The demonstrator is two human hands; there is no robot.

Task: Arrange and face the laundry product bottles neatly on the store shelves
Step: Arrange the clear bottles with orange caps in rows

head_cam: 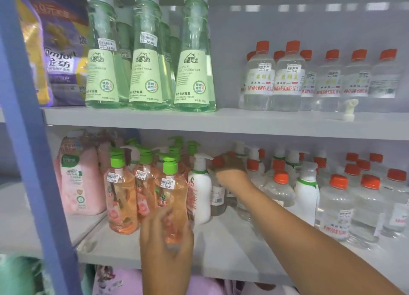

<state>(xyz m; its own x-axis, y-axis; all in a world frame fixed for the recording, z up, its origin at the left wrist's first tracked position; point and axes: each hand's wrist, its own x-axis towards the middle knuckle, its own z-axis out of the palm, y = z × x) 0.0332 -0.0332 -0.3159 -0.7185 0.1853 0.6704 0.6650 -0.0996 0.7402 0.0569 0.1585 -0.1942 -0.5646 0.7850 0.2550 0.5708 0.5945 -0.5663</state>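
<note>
On the lower shelf (221, 248) my left hand (166, 230) grips the base of an orange pump bottle (171, 190) with a green pump head, at the front of a group of like bottles (120, 190). My right hand (229, 164) reaches deeper in and curls over the red cap of a clear bottle (218, 197), just right of a white pump bottle (200, 188). Its fingers are partly hidden behind the cap.
Clear red-capped bottles (336, 197) and a white bottle (306, 190) fill the lower shelf's right. Pink refill pouches (77, 175) stand at the left. On the upper shelf (221, 122) are tall green bottles (146, 58), small red-capped bottles (287, 82), a loose white pump nozzle (350, 108). A blue upright (28, 126) stands at the left.
</note>
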